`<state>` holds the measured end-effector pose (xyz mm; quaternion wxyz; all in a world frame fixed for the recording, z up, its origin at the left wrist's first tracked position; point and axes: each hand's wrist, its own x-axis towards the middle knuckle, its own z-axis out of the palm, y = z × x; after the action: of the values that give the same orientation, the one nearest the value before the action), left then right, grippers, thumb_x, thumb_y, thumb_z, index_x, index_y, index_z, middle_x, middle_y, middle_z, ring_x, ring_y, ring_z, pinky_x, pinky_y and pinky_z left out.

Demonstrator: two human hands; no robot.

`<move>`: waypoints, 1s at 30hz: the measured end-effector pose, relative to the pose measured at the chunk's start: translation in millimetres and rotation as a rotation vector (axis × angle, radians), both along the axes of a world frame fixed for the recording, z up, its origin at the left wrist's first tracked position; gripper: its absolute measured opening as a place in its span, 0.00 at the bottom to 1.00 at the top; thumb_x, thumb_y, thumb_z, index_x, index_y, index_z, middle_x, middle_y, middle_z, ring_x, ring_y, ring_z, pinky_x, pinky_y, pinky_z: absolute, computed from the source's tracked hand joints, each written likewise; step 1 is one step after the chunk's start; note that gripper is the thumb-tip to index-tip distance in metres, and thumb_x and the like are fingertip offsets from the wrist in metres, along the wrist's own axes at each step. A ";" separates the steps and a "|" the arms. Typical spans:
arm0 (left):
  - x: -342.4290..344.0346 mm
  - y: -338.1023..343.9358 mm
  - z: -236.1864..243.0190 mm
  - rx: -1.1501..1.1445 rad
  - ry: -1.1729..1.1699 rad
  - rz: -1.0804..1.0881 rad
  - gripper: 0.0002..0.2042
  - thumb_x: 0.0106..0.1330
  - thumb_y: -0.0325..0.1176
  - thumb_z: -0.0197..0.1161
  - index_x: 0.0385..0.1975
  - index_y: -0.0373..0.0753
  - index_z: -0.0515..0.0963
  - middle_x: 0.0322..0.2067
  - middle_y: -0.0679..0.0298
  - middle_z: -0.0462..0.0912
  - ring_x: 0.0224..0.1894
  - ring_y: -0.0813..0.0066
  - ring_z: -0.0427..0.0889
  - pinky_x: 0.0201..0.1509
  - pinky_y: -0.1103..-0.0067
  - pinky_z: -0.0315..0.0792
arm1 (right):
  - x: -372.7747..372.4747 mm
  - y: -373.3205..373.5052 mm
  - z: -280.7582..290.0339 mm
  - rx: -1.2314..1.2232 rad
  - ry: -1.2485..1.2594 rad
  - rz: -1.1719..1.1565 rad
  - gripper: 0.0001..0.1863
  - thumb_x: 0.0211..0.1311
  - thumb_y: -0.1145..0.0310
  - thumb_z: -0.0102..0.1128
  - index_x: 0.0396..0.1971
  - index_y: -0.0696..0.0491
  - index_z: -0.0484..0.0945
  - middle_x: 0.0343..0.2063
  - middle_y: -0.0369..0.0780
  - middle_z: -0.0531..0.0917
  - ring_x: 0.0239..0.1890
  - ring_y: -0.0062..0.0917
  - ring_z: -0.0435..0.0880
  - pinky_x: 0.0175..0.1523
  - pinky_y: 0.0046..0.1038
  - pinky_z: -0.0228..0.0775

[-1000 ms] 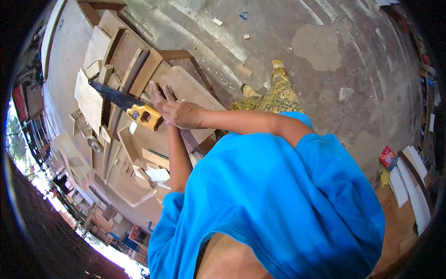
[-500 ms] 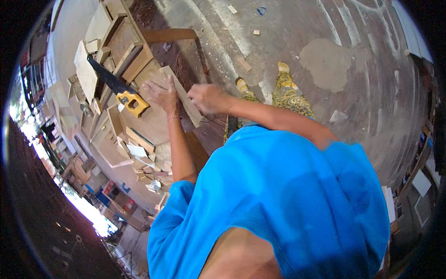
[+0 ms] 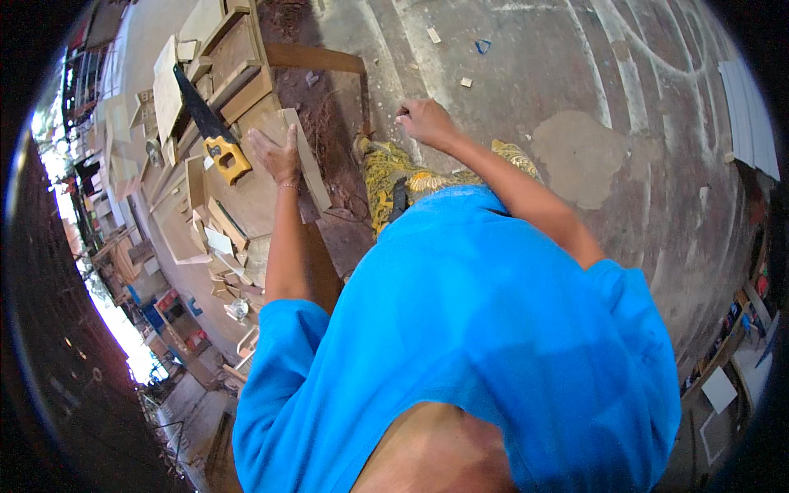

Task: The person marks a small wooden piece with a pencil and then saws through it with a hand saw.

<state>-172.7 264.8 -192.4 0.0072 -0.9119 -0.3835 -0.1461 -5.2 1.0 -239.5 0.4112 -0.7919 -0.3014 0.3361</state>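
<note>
A pale wooden board [image 3: 311, 168] stands along the near edge of the workbench, its long face toward me. My left hand [image 3: 278, 156] lies flat against it with fingers stretched out and the thumb up by its top edge. My right hand [image 3: 427, 123] is held off the board, over the floor to its right. Its fingers are curled closed, and whatever they may hold is hidden. A handsaw [image 3: 226, 158] with a yellow handle and dark blade rests on the bench just left of my left hand.
Wooden offcuts [image 3: 222, 215] and strips litter the workbench [image 3: 261, 218]. A clear glass or jar [image 3: 238, 309] stands among them. Small scraps [image 3: 466, 82] and a blue loop [image 3: 482, 47] lie on the concrete floor [image 3: 534, 74]. A wooden bench leg [image 3: 316, 57] juts out at the far side.
My right hand has moved away from the board, forward and to the right. My left hand stays against the board. The whole view has shifted a little.
</note>
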 end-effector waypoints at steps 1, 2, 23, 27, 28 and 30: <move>-1.6 3.7 -1.8 0.007 -0.014 -0.013 0.45 0.50 0.58 0.59 0.57 0.24 0.55 0.59 0.43 0.55 0.63 0.52 0.51 0.65 0.63 0.46 | 6.3 -0.7 2.1 0.006 0.001 -0.022 0.11 0.50 0.62 0.56 0.30 0.52 0.79 0.29 0.46 0.81 0.36 0.40 0.79 0.43 0.37 0.70; -3.8 6.1 -3.9 0.015 -0.028 -0.027 0.44 0.50 0.58 0.59 0.56 0.24 0.55 0.59 0.43 0.56 0.63 0.52 0.51 0.65 0.64 0.46 | 13.4 -2.8 4.7 0.013 0.002 -0.045 0.11 0.50 0.62 0.56 0.30 0.52 0.79 0.30 0.46 0.81 0.36 0.40 0.79 0.43 0.37 0.70; -5.2 -0.2 -6.6 0.059 -0.039 -0.006 0.43 0.50 0.57 0.60 0.55 0.24 0.57 0.57 0.41 0.57 0.62 0.50 0.54 0.64 0.63 0.48 | 47.1 -24.8 -9.5 0.047 -0.021 -0.361 0.12 0.48 0.62 0.57 0.28 0.55 0.80 0.26 0.46 0.81 0.30 0.37 0.81 0.38 0.33 0.71; -7.4 3.7 -6.3 0.049 -0.062 -0.028 0.44 0.50 0.57 0.60 0.55 0.24 0.57 0.57 0.41 0.57 0.62 0.49 0.53 0.63 0.63 0.48 | 53.1 6.2 -2.6 0.181 0.022 -0.373 0.13 0.49 0.61 0.57 0.30 0.55 0.80 0.27 0.46 0.81 0.31 0.37 0.81 0.39 0.33 0.71; -7.4 3.0 -6.0 0.058 -0.053 -0.023 0.44 0.49 0.57 0.60 0.55 0.24 0.57 0.57 0.41 0.57 0.62 0.50 0.53 0.63 0.62 0.48 | 51.8 11.5 -4.0 0.194 0.029 -0.362 0.13 0.49 0.61 0.57 0.30 0.54 0.80 0.28 0.46 0.81 0.31 0.37 0.81 0.39 0.33 0.71; -6.0 4.1 -5.2 0.076 -0.031 -0.013 0.44 0.49 0.57 0.60 0.56 0.25 0.56 0.58 0.42 0.57 0.62 0.50 0.53 0.63 0.61 0.48 | 49.2 25.5 -5.6 0.222 0.043 -0.339 0.13 0.49 0.61 0.58 0.31 0.54 0.80 0.28 0.46 0.81 0.32 0.36 0.81 0.39 0.32 0.71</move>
<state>-178.6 269.0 -197.5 0.0348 -0.9109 -0.3720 -0.1749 44.0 26.4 -245.1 0.5528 -0.7738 -0.1902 0.2438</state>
